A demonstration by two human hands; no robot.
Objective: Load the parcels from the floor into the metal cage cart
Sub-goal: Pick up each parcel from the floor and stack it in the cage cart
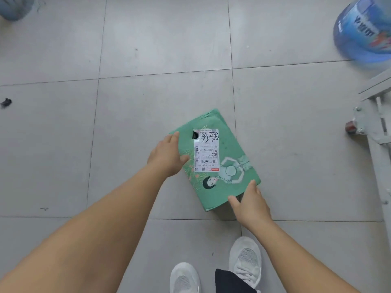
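- Green parcel [213, 159] lies flat on the tiled floor [148, 102] at frame centre, a white label [206, 150] on its top face.
- Left hand [167, 155]: grip clamped on the parcel's left edge.
- Right hand [249, 203]: grip clamped on its lower-right corner.
- Bare tiles surround the parcel; metal cage cart [374, 132] stands at the right edge, well apart.

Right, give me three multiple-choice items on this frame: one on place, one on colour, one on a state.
1. Where does the metal cart frame show?
A. right edge
B. left edge
C. bottom centre

2. What colour is the parcel?
A. brown
B. green
C. red

3. How do the hands meet the parcel?
A. both away from it
B. only one on it
C. left hand and right hand at opposite sides

Key: 1 A, grey bars at the right; 2 B, green wrapper with a white label; 3 C, a hand at each side.
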